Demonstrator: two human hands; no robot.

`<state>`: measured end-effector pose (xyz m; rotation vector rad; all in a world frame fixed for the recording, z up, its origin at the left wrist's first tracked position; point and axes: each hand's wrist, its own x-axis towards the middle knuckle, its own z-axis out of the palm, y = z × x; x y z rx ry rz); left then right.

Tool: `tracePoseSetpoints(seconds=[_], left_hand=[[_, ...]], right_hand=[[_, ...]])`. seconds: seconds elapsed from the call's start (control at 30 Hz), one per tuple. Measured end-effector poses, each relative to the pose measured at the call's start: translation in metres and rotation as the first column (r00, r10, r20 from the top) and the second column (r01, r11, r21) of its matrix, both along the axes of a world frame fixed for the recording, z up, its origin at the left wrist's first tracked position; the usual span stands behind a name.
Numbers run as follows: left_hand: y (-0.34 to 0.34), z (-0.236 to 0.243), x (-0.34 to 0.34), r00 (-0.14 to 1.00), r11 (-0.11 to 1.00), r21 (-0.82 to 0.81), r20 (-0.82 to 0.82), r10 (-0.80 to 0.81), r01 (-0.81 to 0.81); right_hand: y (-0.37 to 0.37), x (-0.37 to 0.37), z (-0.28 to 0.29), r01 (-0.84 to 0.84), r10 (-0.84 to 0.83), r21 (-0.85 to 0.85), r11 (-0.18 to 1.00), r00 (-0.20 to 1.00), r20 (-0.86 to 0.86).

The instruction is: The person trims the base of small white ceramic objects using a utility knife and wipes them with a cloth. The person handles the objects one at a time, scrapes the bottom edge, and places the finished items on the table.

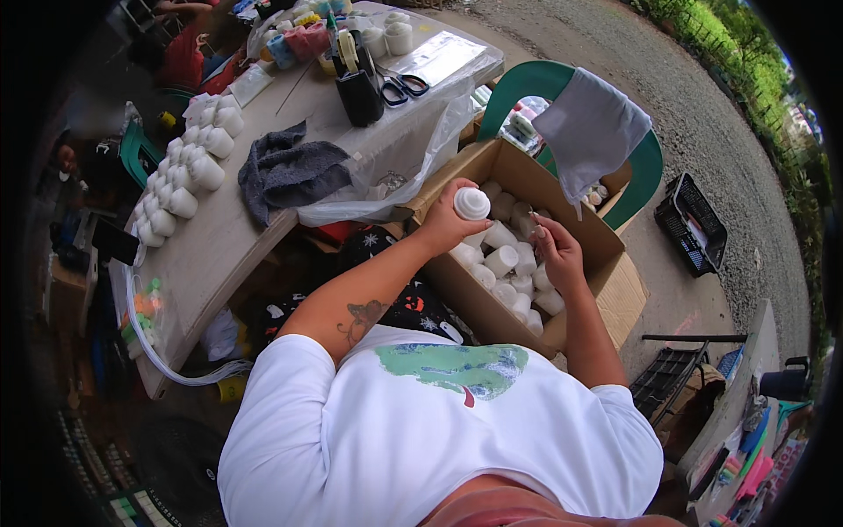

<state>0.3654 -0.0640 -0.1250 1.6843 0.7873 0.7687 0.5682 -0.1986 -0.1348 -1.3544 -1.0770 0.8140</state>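
Observation:
My left hand [442, 220] is closed around a small white cylinder [472, 204], whose round, ringed end faces up. Over the right part of an open cardboard box [587, 230], my right hand [558, 249] is pinched; whatever sits between its fingertips is too small to make out. Below both hands, the box holds many loose white cylinders [502, 261] of the same sort, lying at various angles. On the table at the left stand rows of similar white cylinders [204, 172].
The table [299, 105] carries a dark grey cloth [290, 167], a black holder [360, 97] and scissors [404, 89]. Beyond the box stands a green chair [637, 180] draped with a pale cloth [593, 127]. A black crate [691, 224] lies at the right. Another person [184, 53] sits far left.

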Motion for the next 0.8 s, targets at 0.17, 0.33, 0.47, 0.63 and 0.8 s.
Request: tracePoseSetpoints(seconds=[0.17, 0.33, 0.47, 0.63, 0.8], left_hand=[[-0.005, 0.046, 0.008, 0.993, 0.988, 0.157, 0.117, -0.006, -0.012], [-0.016, 0.060, 0.009, 0.993, 0.972, 0.228, 0.112, 0.038, -0.063], [-0.023, 0.062, 0.007, 0.995, 0.979, 0.204, 0.101, -0.001, -0.020], [-0.028, 0.065, 0.005, 0.997, 0.978, 0.209, 0.083, -0.005, -0.012], [-0.031, 0.068, 0.006, 0.996, 0.980, 0.196, 0.076, -0.037, 0.021]], right_hand=[[-0.015, -0.013, 0.074, -0.014, -0.056, 0.151, 0.988, 0.892, 0.448], [-0.010, -0.017, 0.093, -0.077, -0.168, 0.323, 0.943, 0.729, 0.663], [-0.005, -0.018, 0.089, -0.102, -0.184, 0.323, 0.941, 0.646, 0.740], [-0.004, -0.021, 0.091, -0.090, -0.210, 0.320, 0.943, 0.584, 0.784], [-0.006, -0.019, 0.091, -0.099, -0.201, 0.313, 0.945, 0.582, 0.788]])
